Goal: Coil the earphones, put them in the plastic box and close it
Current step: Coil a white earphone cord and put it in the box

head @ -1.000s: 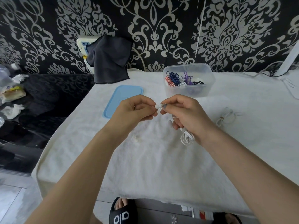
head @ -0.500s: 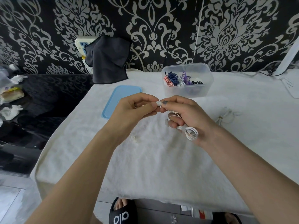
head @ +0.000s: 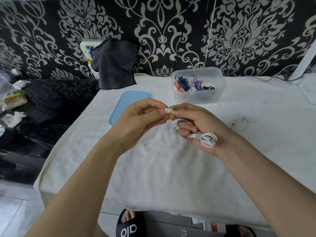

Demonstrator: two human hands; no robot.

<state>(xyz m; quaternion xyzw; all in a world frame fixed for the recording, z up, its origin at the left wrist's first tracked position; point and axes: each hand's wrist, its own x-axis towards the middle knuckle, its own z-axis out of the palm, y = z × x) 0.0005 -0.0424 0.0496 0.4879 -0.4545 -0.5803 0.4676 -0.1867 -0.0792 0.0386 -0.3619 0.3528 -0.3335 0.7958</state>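
White earphones point(head: 207, 139) hang as a bound coil from my right hand point(head: 196, 124), with the plug showing in the loop. My right hand pinches one earbud at its thumb and forefinger. My left hand point(head: 142, 117) pinches the white tip point(head: 167, 110) of that same earbud. Both hands meet above the middle of the white-clothed table point(head: 162, 177). The clear plastic box point(head: 198, 86) stands open behind them and holds several coloured coiled cables. Its blue lid point(head: 126, 103) lies flat to the left, partly hidden by my left hand.
Another coiled white cable point(head: 239, 124) lies on the cloth to the right. Two small white ear tips point(head: 143, 147) sit below my left hand. A dark cloth point(head: 114, 65) hangs over a power strip at the back left. A white device point(head: 307, 89) sits at the far right edge.
The coil has swung outward and up along my right palm, and both hands have stayed pinched together at the earbud.
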